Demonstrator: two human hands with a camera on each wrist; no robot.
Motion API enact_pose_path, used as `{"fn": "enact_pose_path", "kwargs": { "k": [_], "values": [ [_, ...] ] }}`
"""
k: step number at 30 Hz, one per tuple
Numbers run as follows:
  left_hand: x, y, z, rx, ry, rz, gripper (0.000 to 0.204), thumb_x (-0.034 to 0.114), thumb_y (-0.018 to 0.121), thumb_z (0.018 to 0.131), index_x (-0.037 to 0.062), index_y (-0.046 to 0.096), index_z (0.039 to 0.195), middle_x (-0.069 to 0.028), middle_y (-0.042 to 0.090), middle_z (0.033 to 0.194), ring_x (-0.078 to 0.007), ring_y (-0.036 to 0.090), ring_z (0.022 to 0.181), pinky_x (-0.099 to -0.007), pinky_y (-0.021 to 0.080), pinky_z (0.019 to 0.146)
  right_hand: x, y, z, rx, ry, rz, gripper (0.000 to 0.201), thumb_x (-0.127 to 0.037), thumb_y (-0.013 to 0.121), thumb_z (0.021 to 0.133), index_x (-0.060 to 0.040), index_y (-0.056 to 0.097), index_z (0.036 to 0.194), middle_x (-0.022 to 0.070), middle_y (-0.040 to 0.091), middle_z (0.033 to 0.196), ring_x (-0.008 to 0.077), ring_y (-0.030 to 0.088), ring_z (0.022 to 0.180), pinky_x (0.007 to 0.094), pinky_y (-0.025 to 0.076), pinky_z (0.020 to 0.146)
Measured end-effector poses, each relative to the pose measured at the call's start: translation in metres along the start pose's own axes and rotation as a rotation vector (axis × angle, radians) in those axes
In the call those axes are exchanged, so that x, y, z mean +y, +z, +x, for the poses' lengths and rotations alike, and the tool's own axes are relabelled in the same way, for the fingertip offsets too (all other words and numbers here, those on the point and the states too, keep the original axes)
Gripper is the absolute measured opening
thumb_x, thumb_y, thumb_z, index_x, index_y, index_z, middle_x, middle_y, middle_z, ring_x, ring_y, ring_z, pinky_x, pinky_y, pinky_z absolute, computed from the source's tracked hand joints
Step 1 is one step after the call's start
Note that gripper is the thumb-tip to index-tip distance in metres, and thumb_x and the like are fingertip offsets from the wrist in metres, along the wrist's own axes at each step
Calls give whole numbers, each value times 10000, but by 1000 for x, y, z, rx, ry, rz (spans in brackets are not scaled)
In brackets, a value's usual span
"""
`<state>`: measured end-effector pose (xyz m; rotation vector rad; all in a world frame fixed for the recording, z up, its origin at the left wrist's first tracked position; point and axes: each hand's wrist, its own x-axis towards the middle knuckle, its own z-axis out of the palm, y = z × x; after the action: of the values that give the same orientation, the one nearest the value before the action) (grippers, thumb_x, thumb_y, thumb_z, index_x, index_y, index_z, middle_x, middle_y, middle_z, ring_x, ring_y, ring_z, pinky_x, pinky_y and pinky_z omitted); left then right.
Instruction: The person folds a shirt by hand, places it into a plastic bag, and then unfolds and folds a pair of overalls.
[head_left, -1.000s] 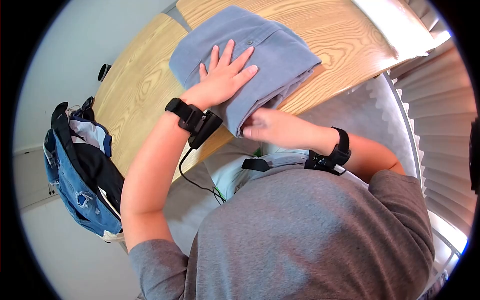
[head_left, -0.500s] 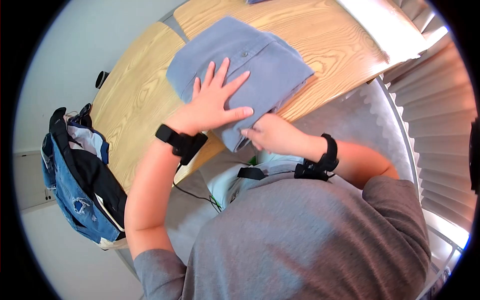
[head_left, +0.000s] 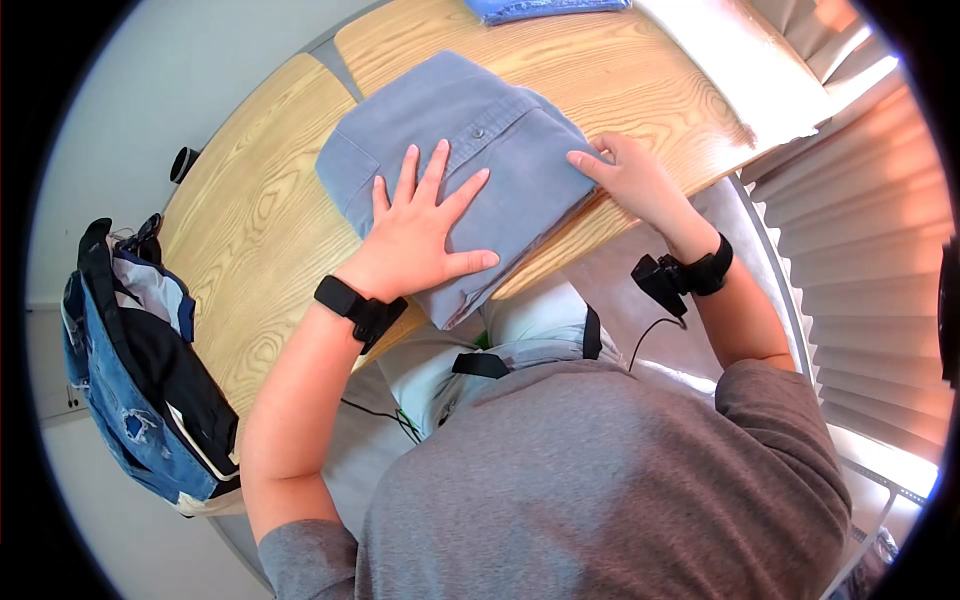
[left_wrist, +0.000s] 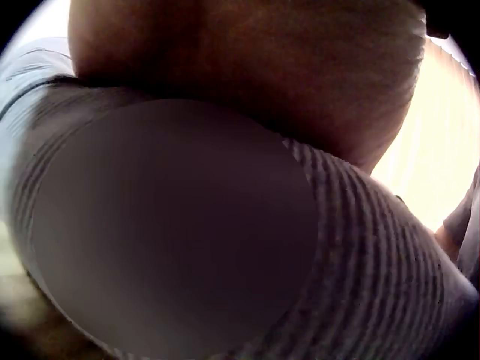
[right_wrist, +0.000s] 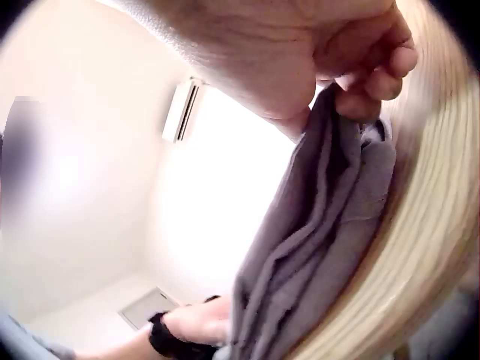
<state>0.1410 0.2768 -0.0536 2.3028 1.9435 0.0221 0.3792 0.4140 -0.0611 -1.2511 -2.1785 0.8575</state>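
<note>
Flat on the folded grey shirt (head_left: 460,170), which lies on the wooden counter (head_left: 250,230) with one end over its near edge, the left hand (head_left: 420,225) presses palm down, fingers straight and spread; at the shirt's right edge the right hand (head_left: 630,180) pinches the stacked layers, fingers curled onto the cloth, wrist bent back toward the person.

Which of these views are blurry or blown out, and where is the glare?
Head view: sharp but fisheye-bent, with sun glare on the table's far right corner beside the blinds; the left hand lies flat on the shirt. Left wrist view: dark, out of focus, almost all blocked. Right wrist view: room behind overexposed to white; the right hand pinching the shirt edge is soft.
</note>
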Motion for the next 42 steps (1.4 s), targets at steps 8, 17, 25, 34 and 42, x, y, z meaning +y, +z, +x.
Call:
{"fn": "enact_pose_path", "kwargs": {
  "k": [8, 17, 25, 34, 42],
  "values": [
    [6, -7, 0, -57, -5, -42, 883, 668, 603, 708, 265, 313, 1437, -196, 85, 1525, -461, 48, 1386, -699, 128, 1016, -8, -15, 1, -44, -30, 125, 357, -311, 651, 839, 40, 589, 871, 104, 588, 710, 181, 589, 697, 341, 466, 636],
    [-14, -40, 15, -84, 16, -155, 801, 629, 550, 784, 230, 315, 1438, -214, 100, 1517, -430, 80, 1394, -627, 149, 1058, -38, 21, -19, 108, -527, -446, 447, -111, 582, 824, -164, 520, 1263, 135, 433, 1369, 330, 383, 1282, 542, 258, 1044],
    [-75, -25, 62, -237, -161, -148, 757, 643, 429, 860, 273, 190, 1476, -183, 22, 1538, -359, 18, 1421, -560, 86, 1100, -32, 42, -22, -14, -486, -545, 432, -414, 524, 885, -240, 537, 1280, 109, 430, 1383, 334, 339, 1313, 585, 229, 1033],
    [-127, -24, 38, 77, -195, -1081, 582, 468, 543, 884, 158, 429, 1363, -140, 278, 1457, -266, 198, 1374, -429, 213, 1087, -29, 45, -18, -27, -485, -527, 437, -427, 511, 892, -241, 525, 1287, 115, 413, 1398, 323, 333, 1322, 589, 222, 1037],
    [-108, 8, -33, 248, -861, -1910, 468, 389, 604, 876, 54, 506, 1188, -92, 574, 1082, -204, 540, 1006, -376, 435, 895, -28, 49, -17, -3, -501, -542, 434, -426, 505, 897, -241, 521, 1290, 120, 406, 1402, 323, 332, 1321, 587, 239, 1032]
  ]
}}
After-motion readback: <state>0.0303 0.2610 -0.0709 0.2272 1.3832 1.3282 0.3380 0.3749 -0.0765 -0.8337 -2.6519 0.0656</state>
